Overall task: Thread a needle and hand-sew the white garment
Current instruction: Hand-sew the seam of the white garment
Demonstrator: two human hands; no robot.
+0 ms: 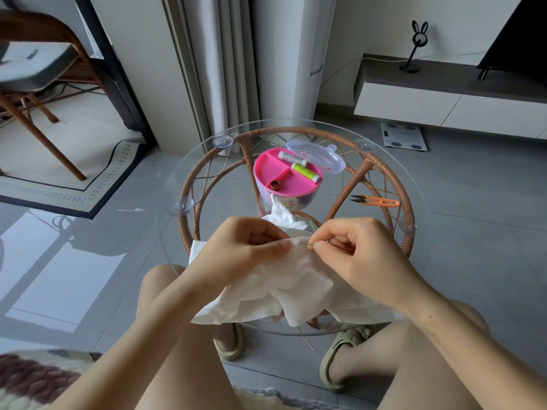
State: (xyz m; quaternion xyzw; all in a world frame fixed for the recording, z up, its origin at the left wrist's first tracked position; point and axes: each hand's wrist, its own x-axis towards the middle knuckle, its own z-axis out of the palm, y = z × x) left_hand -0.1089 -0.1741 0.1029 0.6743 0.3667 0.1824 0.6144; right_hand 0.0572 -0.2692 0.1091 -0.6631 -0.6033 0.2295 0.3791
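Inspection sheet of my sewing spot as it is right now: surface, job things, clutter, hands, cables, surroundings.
Surface: round glass table top on a wicker frame.
Job's things: white garment draped over the near edge; needle at its fold; pink sewing box holding a grey spool and a green spool; orange snips to the right.
Clutter: clear lid behind the box.
Hands: left hand pinches the garment; right hand pinches the needle.
Cables: white cable along the TV cabinet.
Surroundings: scale on the tiled floor; chair at left.
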